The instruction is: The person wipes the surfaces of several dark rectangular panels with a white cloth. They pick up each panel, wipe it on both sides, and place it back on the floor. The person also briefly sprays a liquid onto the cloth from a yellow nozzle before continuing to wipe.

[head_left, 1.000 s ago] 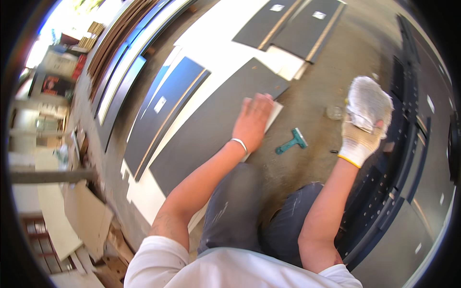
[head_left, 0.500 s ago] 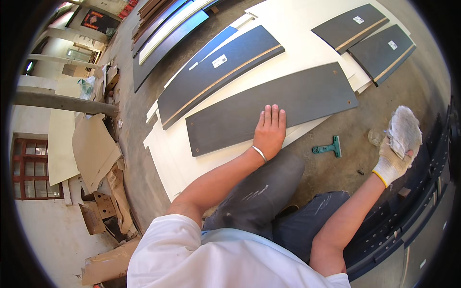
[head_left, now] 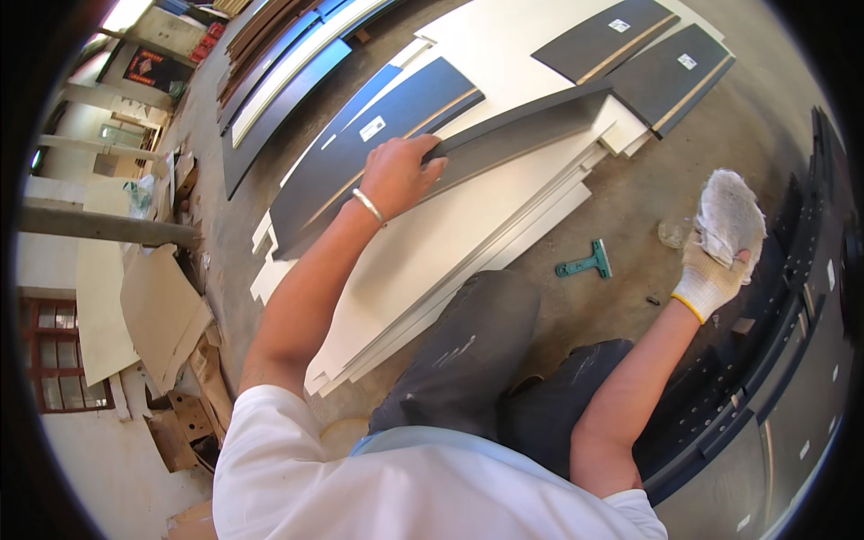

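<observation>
My bare left hand [head_left: 396, 180], with a bangle at the wrist, grips the long edge of a dark grey board [head_left: 522, 137]. That board is tilted up off the white boards [head_left: 396, 283] below it. Beside my left hand, a dark board with a label [head_left: 387, 121] lies on the same white stack. On the right, my right hand [head_left: 711, 281] wears a knitted glove with a yellow cuff and holds a whitish cloth [head_left: 731, 216] above the floor. A green scraper [head_left: 587, 261] lies on the floor between my knees and the cloth.
Two labelled dark boards [head_left: 605, 40] lie on the stack's far right. More boards [head_left: 288, 85] are piled at the far left. Dark drilled panels [head_left: 747, 387] line my right side. Cardboard [head_left: 162, 301] leans along the left wall. A small clear container [head_left: 670, 234] sits near the cloth.
My left hand went from lying flat on the dark grey board to gripping its edge, and has moved left. The board has tilted up from flat. My right hand still holds the cloth.
</observation>
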`<move>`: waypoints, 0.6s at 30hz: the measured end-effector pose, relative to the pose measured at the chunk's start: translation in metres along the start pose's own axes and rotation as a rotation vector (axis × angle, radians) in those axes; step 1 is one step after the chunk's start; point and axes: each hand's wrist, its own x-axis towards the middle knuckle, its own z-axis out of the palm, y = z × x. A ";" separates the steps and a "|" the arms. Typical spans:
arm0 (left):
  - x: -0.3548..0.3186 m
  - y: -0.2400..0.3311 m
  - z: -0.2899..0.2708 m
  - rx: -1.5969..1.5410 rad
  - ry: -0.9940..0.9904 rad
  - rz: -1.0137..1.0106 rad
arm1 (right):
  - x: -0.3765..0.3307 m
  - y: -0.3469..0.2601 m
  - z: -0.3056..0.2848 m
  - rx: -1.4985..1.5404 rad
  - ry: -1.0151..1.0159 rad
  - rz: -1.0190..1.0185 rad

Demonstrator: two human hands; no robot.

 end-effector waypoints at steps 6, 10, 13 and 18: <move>-0.010 0.008 0.007 0.015 0.055 0.000 | 0.000 0.001 -0.003 0.006 0.046 0.024; -0.039 0.023 0.032 -0.021 0.114 0.055 | 0.005 0.003 -0.010 0.035 0.028 0.043; -0.078 0.035 0.079 -0.031 0.169 0.276 | 0.015 0.003 -0.019 0.055 0.057 0.077; -0.104 0.041 0.138 0.121 -0.064 0.058 | 0.027 0.004 -0.024 0.030 0.091 0.134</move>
